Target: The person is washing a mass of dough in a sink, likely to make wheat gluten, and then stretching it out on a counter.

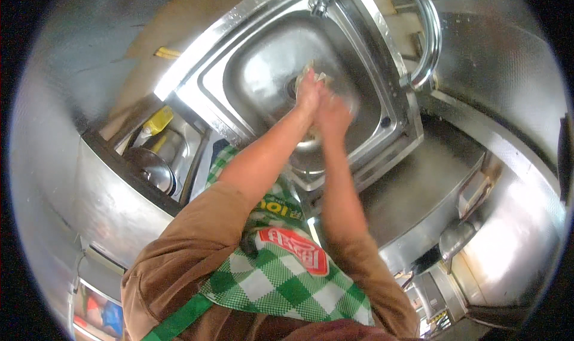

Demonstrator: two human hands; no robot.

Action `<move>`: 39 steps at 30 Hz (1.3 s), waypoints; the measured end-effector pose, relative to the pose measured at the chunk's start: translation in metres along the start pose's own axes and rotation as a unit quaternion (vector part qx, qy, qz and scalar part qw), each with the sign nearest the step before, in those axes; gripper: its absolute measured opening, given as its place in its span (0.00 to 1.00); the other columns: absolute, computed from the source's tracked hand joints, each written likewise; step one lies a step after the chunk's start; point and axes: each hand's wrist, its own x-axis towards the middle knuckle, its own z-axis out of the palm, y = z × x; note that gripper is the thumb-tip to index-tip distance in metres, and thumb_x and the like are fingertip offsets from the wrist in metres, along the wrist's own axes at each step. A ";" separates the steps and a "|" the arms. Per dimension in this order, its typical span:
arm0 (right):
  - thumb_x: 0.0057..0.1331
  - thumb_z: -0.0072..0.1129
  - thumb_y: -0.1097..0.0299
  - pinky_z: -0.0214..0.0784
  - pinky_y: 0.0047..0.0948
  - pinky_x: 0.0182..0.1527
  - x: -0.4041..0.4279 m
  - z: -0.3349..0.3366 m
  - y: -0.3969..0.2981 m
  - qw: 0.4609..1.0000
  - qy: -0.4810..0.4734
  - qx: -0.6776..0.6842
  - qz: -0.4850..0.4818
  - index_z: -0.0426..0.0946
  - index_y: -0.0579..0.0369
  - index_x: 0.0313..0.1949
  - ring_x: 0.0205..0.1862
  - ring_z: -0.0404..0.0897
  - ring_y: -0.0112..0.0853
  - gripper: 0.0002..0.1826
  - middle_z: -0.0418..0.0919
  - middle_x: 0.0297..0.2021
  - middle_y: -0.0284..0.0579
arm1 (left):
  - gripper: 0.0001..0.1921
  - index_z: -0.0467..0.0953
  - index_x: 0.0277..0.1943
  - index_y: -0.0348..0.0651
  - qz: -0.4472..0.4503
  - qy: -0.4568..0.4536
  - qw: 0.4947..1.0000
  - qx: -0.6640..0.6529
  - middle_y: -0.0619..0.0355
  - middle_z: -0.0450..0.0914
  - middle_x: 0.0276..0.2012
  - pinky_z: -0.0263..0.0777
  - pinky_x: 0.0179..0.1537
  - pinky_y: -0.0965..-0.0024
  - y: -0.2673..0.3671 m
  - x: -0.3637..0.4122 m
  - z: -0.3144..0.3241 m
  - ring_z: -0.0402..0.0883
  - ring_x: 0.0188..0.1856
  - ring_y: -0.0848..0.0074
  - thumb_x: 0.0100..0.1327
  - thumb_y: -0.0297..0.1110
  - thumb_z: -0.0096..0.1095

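Note:
My left hand and my right hand are pressed together over a stainless steel sink basin. Between them is a crumpled, pale wet-looking cloth, its folds poking out past the fingers. Both hands grip it; the right one is blurred by motion. Beneath the hands, the drain is partly covered from sight. Most of the cloth is hidden inside the grip.
A curved chrome faucet arches over the sink's far right corner. To the left, metal pans and a yellow container sit in a recess beside the sink. A steel counter lies to the right.

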 end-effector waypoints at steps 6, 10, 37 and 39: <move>0.68 0.48 0.59 0.72 0.52 0.53 0.024 -0.037 -0.005 0.979 -0.083 -0.035 0.184 0.84 0.55 0.35 0.46 0.82 0.58 0.17 0.81 0.48 0.66 | 0.19 0.74 0.31 0.48 -0.154 0.071 0.971 -0.168 0.63 0.69 0.21 0.67 0.27 0.68 -0.037 -0.029 0.033 0.71 0.24 0.73 0.72 0.53 0.51; 0.67 0.52 0.54 0.75 0.53 0.44 -0.061 0.022 -0.052 0.963 0.093 -0.012 -0.252 0.84 0.59 0.33 0.36 0.82 0.61 0.20 0.83 0.31 0.63 | 0.19 0.75 0.52 0.44 -0.087 -0.083 0.990 -0.077 0.53 0.79 0.37 0.75 0.44 0.55 -0.022 0.053 -0.075 0.80 0.42 0.62 0.71 0.50 0.53; 0.66 0.66 0.73 0.66 0.26 0.52 0.058 -0.090 -0.011 0.848 -0.347 0.399 -0.036 0.72 0.58 0.49 0.50 0.74 0.24 0.15 0.77 0.41 0.32 | 0.38 0.66 0.67 0.35 0.271 -0.241 0.842 0.401 0.46 0.77 0.59 0.67 0.64 0.63 0.084 -0.087 -0.002 0.76 0.61 0.64 0.59 0.42 0.75; 0.66 0.66 0.72 0.68 0.28 0.52 0.057 -0.087 -0.001 0.810 -0.245 0.531 0.034 0.73 0.57 0.51 0.49 0.75 0.24 0.16 0.78 0.43 0.32 | 0.37 0.66 0.67 0.35 0.239 -0.222 0.837 0.439 0.47 0.77 0.59 0.67 0.64 0.65 0.089 -0.077 0.006 0.76 0.61 0.67 0.60 0.42 0.75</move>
